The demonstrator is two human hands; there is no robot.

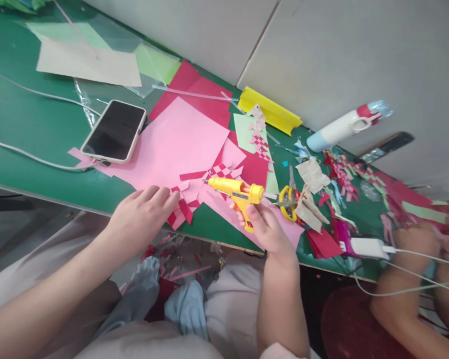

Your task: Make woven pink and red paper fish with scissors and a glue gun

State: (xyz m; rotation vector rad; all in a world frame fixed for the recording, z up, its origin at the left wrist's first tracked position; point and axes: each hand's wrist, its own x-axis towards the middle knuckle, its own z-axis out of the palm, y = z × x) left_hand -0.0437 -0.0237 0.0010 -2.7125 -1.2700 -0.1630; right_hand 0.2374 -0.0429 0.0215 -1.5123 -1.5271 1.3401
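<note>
Green surface (22, 119) set against a pale wall (322, 60), strewn with cut paper. We judge the step in hand to be hot-gluing a red-and-pink woven paper piece (176, 218), which lies near the surface's front edge. Our right grip (267, 224) is closed around the handle of a yellow glue gun (232, 188), nozzle pointing left above a pink sheet (172, 134); trigger pressure cannot be determined. Our left grip (144, 212) lies back uppermost, fingers bent together at the woven piece; whether it pinches, we cannot tell. Right forearm rises from below; left reaches in from lower left. In our judgement, the next move calls for a steady piece, an accurately placed nozzle and fingertips clear of heat.
</note>
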